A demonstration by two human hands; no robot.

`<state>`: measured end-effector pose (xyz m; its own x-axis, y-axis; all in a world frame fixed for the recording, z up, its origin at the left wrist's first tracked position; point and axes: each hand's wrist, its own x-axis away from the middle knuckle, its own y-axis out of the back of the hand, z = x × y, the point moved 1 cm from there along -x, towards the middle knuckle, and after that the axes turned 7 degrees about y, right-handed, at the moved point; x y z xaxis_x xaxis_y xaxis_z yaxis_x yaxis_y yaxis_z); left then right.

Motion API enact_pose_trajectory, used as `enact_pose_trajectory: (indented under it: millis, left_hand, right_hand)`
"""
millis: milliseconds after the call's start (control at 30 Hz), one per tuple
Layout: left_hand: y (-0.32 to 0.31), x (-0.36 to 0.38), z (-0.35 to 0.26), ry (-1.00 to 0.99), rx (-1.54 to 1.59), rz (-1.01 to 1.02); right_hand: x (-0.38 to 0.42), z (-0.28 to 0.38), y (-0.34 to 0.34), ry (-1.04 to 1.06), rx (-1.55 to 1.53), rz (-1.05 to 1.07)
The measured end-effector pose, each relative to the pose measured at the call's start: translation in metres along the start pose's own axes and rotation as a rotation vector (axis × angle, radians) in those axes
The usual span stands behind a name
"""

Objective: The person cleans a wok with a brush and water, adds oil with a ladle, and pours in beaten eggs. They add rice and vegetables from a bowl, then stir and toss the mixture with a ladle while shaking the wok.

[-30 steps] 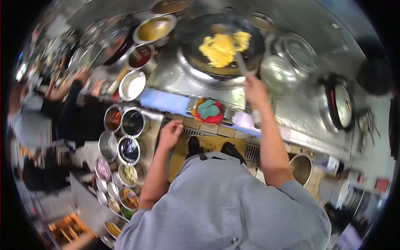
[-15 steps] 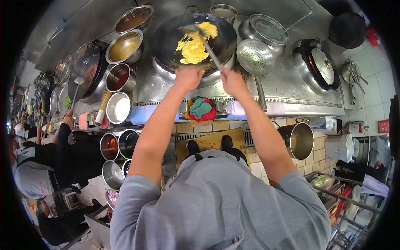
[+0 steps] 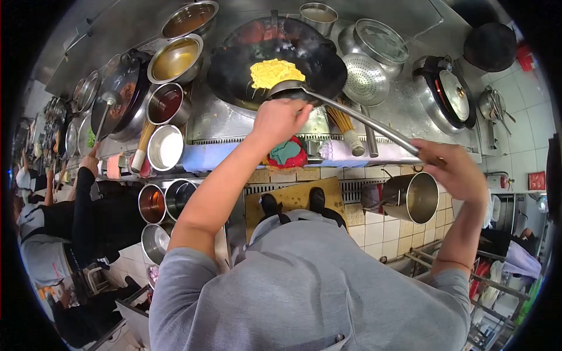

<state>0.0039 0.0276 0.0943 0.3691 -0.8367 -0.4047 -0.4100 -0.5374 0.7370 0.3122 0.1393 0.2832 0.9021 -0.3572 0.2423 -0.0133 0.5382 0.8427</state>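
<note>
Yellow cooked egg (image 3: 276,74) lies together in the black wok (image 3: 231,70), which is tilted over the stove. At the wok's near edge my left hand (image 3: 281,121) is closed, with the part it grips mostly hidden under the fingers. Far to the right, my right hand (image 3: 451,167) is wrapped round the end of a long-handled metal ladle (image 3: 363,119). The ladle's bowl rests near the wok's front rim, just below the egg. A green and red cloth (image 3: 287,154) sits under my left wrist.
A perforated strainer (image 3: 366,80) is right of the wok, near a bamboo brush (image 3: 345,128). Bowls of yellow liquid (image 3: 175,60) and dark red sauce (image 3: 168,104) stand left. A large pot (image 3: 420,198) is below right. A co-worker's arm (image 3: 85,187) reaches toward another wok at left.
My right hand has moved far right and down with the ladle, uncovering the bamboo brush. The wok has tilted and shifted, and the egg has gathered into a compact piece.
</note>
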Motion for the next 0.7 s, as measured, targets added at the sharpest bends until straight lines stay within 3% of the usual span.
enact_pose_trajectory:
  millis: [100,133,267,333,467,533,700]
  left_hand:
    - [0.014,-0.007,-0.024,-0.084,-0.012,-0.087]
    - [0.009,-0.014,-0.020,-0.108,-0.027,-0.107]
    - [-0.049,-0.003,0.015,-0.083,-0.073,-0.129]
    - [-0.078,0.022,0.028,-0.005,-0.097,-0.065]
    - [-0.097,0.081,0.033,-0.010,-0.018,0.010]
    - [-0.087,0.086,0.031,0.064,0.089,0.181]
    - [-0.057,0.017,0.033,0.159,0.092,0.121]
  right_hand:
    - [-0.018,0.015,0.023,-0.132,0.117,0.075]
    - [-0.034,0.005,0.018,0.025,0.102,0.003]
    - [-0.128,-0.024,-0.029,0.211,0.218,-0.119]
    - [-0.157,-0.014,-0.049,0.073,0.182,-0.158]
    - [-0.147,-0.009,-0.051,0.075,0.112,-0.310]
    - [-0.125,-0.005,-0.042,0.120,0.028,-0.362]
    - [-0.070,0.000,-0.010,0.092,0.055,-0.205]
